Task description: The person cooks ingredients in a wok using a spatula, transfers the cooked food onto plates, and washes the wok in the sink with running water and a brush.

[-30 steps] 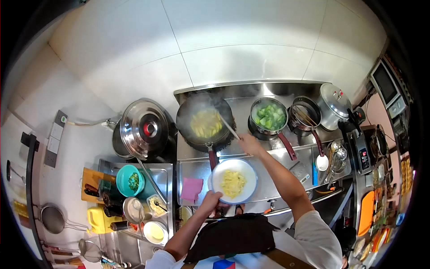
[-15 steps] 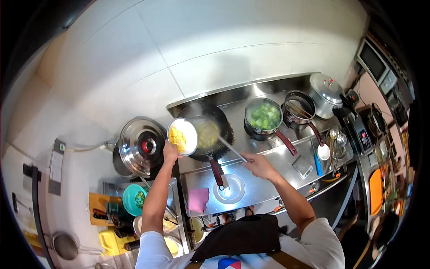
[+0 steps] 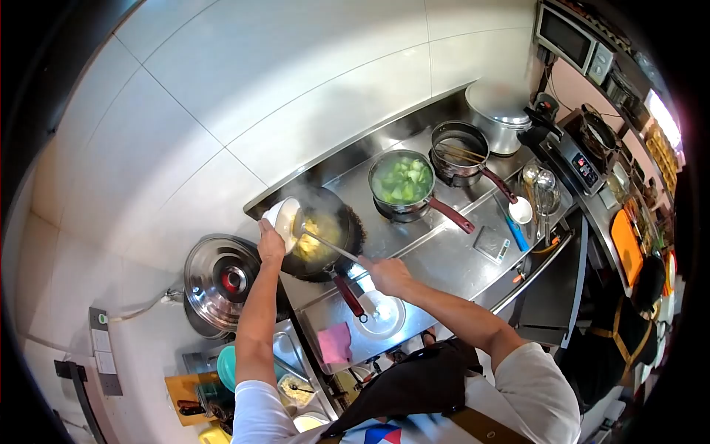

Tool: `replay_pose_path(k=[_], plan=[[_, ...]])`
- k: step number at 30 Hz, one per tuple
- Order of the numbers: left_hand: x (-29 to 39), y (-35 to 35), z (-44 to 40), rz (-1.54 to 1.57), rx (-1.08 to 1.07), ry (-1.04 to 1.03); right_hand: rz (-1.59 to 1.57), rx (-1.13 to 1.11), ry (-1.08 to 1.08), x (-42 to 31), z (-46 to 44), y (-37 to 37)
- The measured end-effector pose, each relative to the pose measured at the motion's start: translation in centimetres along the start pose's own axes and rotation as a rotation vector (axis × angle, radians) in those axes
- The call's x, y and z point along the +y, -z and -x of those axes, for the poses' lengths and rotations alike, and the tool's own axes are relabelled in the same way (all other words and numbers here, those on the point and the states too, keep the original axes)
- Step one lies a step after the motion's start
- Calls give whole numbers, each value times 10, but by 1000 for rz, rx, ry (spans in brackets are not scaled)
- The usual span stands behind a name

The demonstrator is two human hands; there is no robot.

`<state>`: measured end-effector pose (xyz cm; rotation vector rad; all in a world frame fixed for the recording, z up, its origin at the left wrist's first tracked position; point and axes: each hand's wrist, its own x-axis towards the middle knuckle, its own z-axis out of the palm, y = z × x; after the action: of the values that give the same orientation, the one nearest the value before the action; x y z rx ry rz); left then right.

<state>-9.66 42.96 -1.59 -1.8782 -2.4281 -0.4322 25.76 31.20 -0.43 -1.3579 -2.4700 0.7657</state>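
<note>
My left hand (image 3: 271, 242) grips a white bowl (image 3: 281, 224), tipped on its side over the left part of a dark frying pan (image 3: 353, 235). In the pan lies yellow food that looks like scrambled egg (image 3: 318, 235), with steam rising. My right hand (image 3: 387, 277) is closed around the handle of a long metal spatula (image 3: 333, 247). Its head is at the bowl's mouth, partly hidden by steam. The pan's dark red handle (image 3: 347, 296) points towards me, below the spatula, and neither hand touches it.
Right of the pan stand a pot of green vegetables (image 3: 403, 179) and a saucepan with chopsticks (image 3: 458, 154). A pressure cooker (image 3: 499, 111) is behind. A large lidded pan (image 3: 222, 277) sits left. A clear round lid (image 3: 384, 314), pink cloth (image 3: 335, 342) and small scale (image 3: 489, 243) lie in front.
The bowl has gone from nearly upright beside the pan to tipped over it, and its yellow food is now in the pan. The spatula's head has moved left to the bowl. My view has turned.
</note>
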Motion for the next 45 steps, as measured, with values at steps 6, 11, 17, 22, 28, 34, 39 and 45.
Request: replay_pose_path(k=[6,11,17,22,28,34,39,45], plan=[[6,52,16,31,77,75,-217,147,18,22,22,-8],[-58,43,57,1216,107,605,-1012,-188,-281,8,24,17],[-74,51,237,1359,209,790,-721,-52,-155,5,-5,-30],[-73,13,390,1348,59,867,-686,-112,-257,-6,-17,-32],[-30,-11,471,1487,-301,1085,-836,-229,-282,0,-8,-10],[37,-44,474,1555,-654,983,-926,-222,-334,-3,11,30],[120,-83,436,1799,-924,749,-926,-238,-321,-9,21,58],[210,-136,384,1691,-1029,909,-866,-215,-263,-15,20,50]])
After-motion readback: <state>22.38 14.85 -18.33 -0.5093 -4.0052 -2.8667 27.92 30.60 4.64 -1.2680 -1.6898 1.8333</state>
